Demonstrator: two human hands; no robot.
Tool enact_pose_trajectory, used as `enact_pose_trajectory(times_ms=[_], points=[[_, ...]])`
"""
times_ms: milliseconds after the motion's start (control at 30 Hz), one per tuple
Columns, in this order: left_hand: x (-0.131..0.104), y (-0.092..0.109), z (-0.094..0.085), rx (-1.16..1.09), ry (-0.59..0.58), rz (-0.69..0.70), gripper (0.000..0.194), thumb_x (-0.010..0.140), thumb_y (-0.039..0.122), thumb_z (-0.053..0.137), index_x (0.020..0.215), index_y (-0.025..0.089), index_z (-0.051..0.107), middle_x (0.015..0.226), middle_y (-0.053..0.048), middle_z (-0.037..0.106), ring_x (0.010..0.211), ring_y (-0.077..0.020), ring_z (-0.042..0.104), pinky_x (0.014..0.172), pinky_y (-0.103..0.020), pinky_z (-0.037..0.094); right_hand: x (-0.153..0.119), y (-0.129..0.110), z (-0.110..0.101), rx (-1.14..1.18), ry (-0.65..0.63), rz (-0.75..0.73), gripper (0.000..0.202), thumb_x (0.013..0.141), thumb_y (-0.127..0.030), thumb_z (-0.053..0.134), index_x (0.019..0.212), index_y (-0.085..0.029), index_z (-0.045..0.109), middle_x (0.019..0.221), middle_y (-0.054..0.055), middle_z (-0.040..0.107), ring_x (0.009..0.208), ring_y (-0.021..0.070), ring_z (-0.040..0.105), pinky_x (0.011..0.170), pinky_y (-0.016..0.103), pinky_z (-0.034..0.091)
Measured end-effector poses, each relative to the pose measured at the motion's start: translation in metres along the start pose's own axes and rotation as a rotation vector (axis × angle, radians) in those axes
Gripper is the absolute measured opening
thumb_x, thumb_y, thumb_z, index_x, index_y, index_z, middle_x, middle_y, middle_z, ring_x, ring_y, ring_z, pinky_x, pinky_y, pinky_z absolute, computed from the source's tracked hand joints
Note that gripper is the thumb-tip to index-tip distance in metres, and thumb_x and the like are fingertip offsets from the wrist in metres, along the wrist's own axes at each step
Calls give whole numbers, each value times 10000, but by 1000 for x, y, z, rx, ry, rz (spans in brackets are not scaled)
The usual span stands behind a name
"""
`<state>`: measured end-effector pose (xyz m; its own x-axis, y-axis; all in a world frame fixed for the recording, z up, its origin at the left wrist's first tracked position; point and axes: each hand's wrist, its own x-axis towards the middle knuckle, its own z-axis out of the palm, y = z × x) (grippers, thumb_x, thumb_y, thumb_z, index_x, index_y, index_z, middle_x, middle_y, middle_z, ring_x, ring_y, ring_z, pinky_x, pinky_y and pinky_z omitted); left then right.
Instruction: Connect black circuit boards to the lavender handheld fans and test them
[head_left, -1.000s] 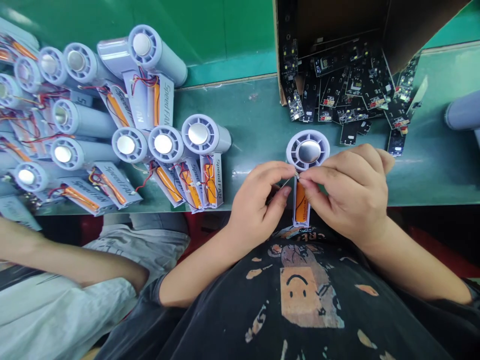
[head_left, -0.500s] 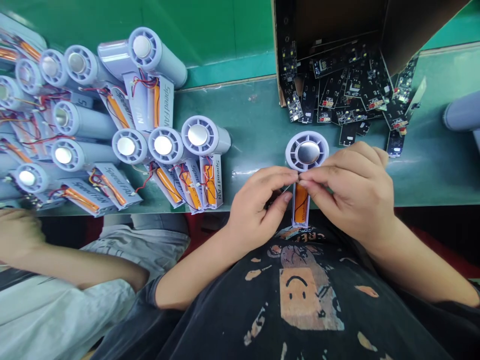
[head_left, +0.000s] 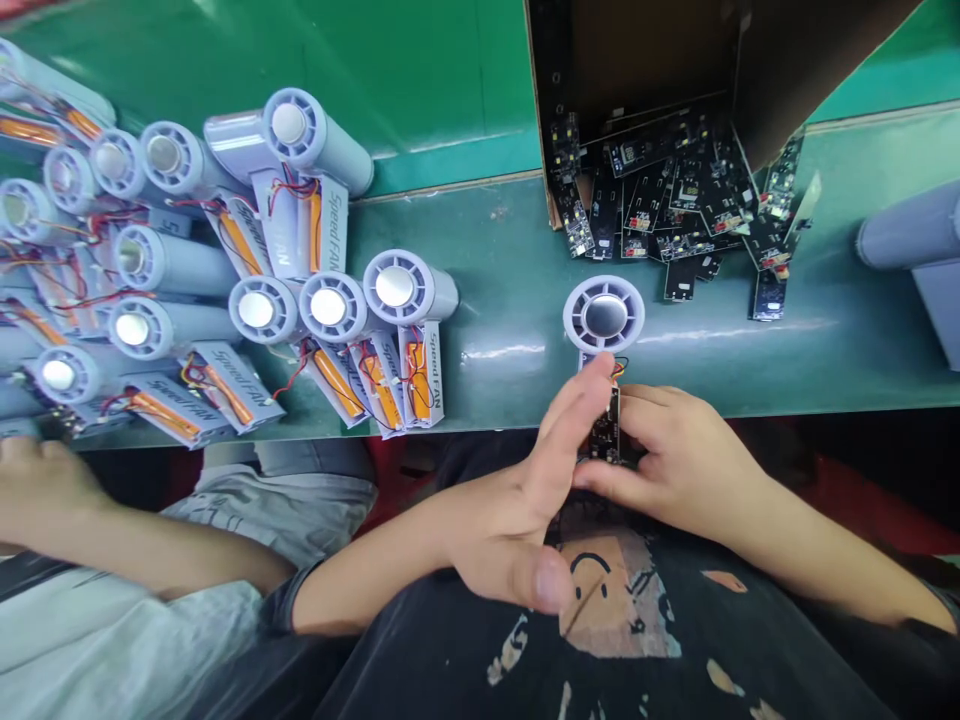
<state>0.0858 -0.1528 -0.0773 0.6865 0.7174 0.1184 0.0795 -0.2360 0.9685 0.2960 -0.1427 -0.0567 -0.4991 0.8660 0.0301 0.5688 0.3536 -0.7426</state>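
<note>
A pale lavender handheld fan [head_left: 576,316] lies at the table's front edge, its round vented end with the silver disc facing up. A black circuit board [head_left: 606,436] lies along its handle, between my hands. My right hand [head_left: 671,445] is closed round the handle from the right, with the thumb near the board's lower end. My left hand [head_left: 525,490] is open, its thumb spread away and its fingertips touching the top of the board or handle. Coloured wires [head_left: 618,368] show just below the fan's head. My hands hide most of the handle.
Several similar fans [head_left: 409,285] with orange batteries and loose wires cover the left of the green table [head_left: 502,390]. Behind, a cardboard box [head_left: 534,120] spills black circuit boards [head_left: 679,278]. Another fan body [head_left: 911,225] lies right. A co-worker's arm [head_left: 150,535] is at left.
The orange battery in the handle is now covered by a black circuit board. My left hand has opened from its pinch, and my right hand has moved down round the handle.
</note>
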Motion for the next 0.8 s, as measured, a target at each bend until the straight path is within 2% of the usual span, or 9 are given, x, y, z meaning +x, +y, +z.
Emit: enact_pose_trajectory(times_ms=[67, 100, 200, 233, 300, 467, 600, 700, 800], points=[[-2, 1, -2, -14, -40, 34, 916, 886, 726, 481, 1587, 374, 8, 1678, -88, 100, 1464, -368, 349, 1110, -547, 436, -4, 1, 0, 139, -17, 146, 288, 942, -324, 508, 708, -179, 596, 672, 26, 625, 625, 147, 588, 576, 284, 428], [-2, 1, -4, -15, -2, 27, 825, 933, 670, 453, 1587, 364, 54, 1668, -106, 136, 1416, -341, 427, 1095, -527, 455, -6, 3, -1, 260, -32, 209, 270, 949, -289, 487, 737, -179, 614, 692, 22, 638, 641, 139, 606, 591, 273, 446], [8, 0, -10, 189, 183, -5, 467, 1017, 333, 459, 1477, 331, 374, 1427, -99, 504, 1109, -202, 630, 991, -423, 529, -10, 9, -3, 669, -152, 353, 294, 972, -332, 473, 772, -178, 622, 702, 6, 648, 595, 110, 627, 587, 246, 491], [13, 0, -11, 296, 211, 9, 427, 993, 218, 482, 1410, 311, 455, 1298, -78, 577, 1042, -179, 634, 959, -397, 536, -10, 10, -2, 775, -191, 387, 315, 972, -367, 487, 756, -174, 612, 686, 0, 638, 559, 99, 618, 565, 237, 493], [24, -2, -12, 467, 210, 51, 433, 924, 99, 517, 1321, 269, 528, 1126, -54, 604, 998, -169, 610, 909, -368, 537, -12, 13, 1, 920, -228, 424, 354, 953, -435, 535, 727, -168, 592, 664, -6, 624, 515, 83, 601, 528, 222, 488], [45, -6, -11, 572, 165, 59, 269, 874, 118, 574, 1113, 215, 649, 913, -23, 534, 882, -166, 542, 778, -313, 509, -12, 17, 11, 1116, -186, 438, 381, 881, -536, 635, 829, -158, 619, 692, -1, 659, 493, 72, 595, 493, 207, 495], [48, -4, -9, 695, 196, 24, 147, 870, 103, 562, 900, 195, 673, 887, -27, 551, 861, -175, 534, 761, -316, 477, -10, 16, 13, 1128, -231, 470, 421, 830, -574, 679, 794, -160, 613, 670, -4, 660, 489, 71, 592, 482, 204, 493], [47, -2, -7, 772, 174, 59, 175, 885, 94, 520, 897, 184, 670, 909, -43, 607, 853, -188, 557, 755, -330, 466, -7, 14, 13, 1045, -220, 492, 443, 803, -583, 699, 710, -160, 606, 642, -8, 644, 497, 70, 590, 491, 203, 489], [44, -1, -8, 831, 168, 61, 181, 898, 116, 521, 989, 177, 665, 949, -56, 666, 861, -208, 589, 756, -354, 466, -5, 13, 13, 995, -187, 505, 445, 814, -578, 689, 683, -160, 611, 605, -15, 630, 481, 64, 574, 486, 198, 467]])
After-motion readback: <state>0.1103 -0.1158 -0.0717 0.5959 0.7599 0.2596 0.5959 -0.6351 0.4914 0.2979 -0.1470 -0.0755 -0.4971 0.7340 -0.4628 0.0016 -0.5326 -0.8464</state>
